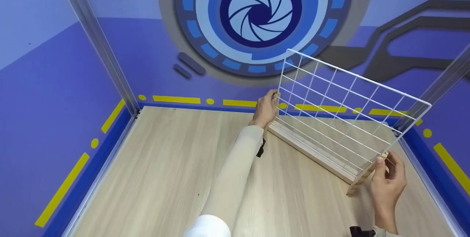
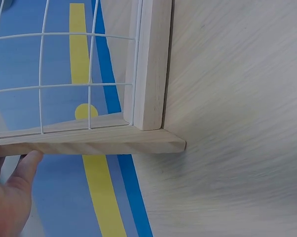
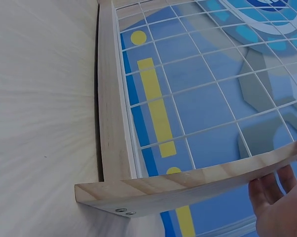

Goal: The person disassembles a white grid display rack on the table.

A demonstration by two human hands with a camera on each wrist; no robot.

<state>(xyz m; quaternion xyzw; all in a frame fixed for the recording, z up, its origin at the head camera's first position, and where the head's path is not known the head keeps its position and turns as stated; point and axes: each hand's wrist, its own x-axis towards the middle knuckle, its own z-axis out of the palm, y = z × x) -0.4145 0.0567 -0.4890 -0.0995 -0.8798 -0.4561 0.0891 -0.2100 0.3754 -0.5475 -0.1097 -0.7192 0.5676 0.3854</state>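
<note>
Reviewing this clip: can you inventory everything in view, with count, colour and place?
Wire grid: 1, white, standing right of centre in the head view
Side pieces: 2, pale wood, one at each end of the grid
Base bar: 1 clearly seen, pale wood, along the grid's lower edge
Screws: 2 visible, silver, outer face of the right side piece
Tabletop: 1, pale wood-grain, underneath
Walls: 3, blue-purple, left, back and right
Yellow marks: many, yellow, low on the walls
Round emblem: 1, blue, white and grey, back wall
Posts: 2, grey, back corners
Sleeves: 2, beige, forearms
Left hand: 1, gripping the left side piece
Right hand: 1, gripping the right side piece
</note>
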